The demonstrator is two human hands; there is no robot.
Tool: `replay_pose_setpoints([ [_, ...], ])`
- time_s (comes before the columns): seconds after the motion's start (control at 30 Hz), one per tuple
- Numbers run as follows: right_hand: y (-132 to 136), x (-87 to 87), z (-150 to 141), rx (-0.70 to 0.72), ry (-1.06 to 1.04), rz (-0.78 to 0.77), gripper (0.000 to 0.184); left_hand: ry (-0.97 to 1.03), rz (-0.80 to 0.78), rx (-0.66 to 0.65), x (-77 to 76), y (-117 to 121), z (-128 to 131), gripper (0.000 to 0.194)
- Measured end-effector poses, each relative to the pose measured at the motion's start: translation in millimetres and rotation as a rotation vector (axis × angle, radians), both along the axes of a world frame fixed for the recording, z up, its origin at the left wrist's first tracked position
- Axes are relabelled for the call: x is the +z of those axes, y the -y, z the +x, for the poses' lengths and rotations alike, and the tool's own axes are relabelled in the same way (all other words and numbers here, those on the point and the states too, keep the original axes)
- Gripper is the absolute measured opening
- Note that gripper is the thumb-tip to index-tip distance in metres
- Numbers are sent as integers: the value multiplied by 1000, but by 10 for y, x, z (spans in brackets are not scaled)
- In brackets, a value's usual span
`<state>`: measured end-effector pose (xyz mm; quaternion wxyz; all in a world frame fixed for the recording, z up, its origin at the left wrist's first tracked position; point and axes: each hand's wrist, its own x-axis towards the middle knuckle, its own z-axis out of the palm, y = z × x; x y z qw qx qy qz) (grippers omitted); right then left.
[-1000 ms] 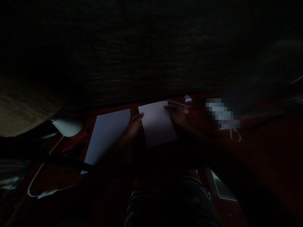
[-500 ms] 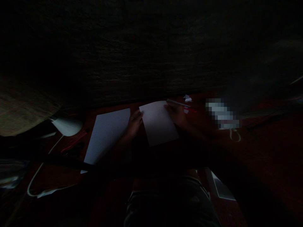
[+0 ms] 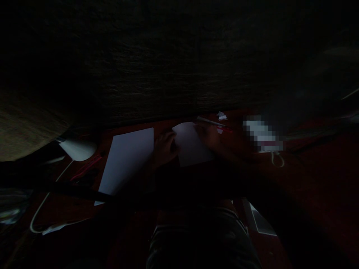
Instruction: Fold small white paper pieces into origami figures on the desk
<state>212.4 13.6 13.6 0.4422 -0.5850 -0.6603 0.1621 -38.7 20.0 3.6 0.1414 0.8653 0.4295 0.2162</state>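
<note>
A small white sheet of paper (image 3: 192,145) lies between my hands, slightly bowed along its far edge. My left hand (image 3: 166,147) is at its left edge, fingers curled and thumb against the paper; dim light blurs the exact contact. On the right edge, my right hand (image 3: 211,137) is closed on the paper near its far corner. A larger white sheet or stack of paper (image 3: 130,149) lies to the left, partly under the shadow of my left arm. Just beyond my right hand are a thin grey strip (image 3: 210,121) and a red object (image 3: 226,129).
A crumpled paper scrap (image 3: 221,116) lies at the table's back. On the left are a white lamp-like cone (image 3: 80,150) with a cable (image 3: 42,207) and a red tool-like object (image 3: 86,168). A pixelated white item (image 3: 259,130) with a cord loop lies right. The room is very dark.
The small sheet has shifted slightly right and turned a little. My left hand has moved right and nearer me along its left edge; my right hand has stayed at the right edge.
</note>
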Motion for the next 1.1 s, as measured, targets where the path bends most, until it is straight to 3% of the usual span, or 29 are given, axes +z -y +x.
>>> replay_pose_setpoints([
  [0.53, 80, 61, -90, 253, 139, -114, 25, 8, -25, -7, -23, -36, -8, 63],
  [0.87, 81, 103, -113, 404, 238, 29, 23, 38, -54, -22, 1, -39, -16, 63],
  [1.1, 71, 64, -112, 431, 261, 56, 31, 66, -79, -70, 14, -87, -70, 71],
])
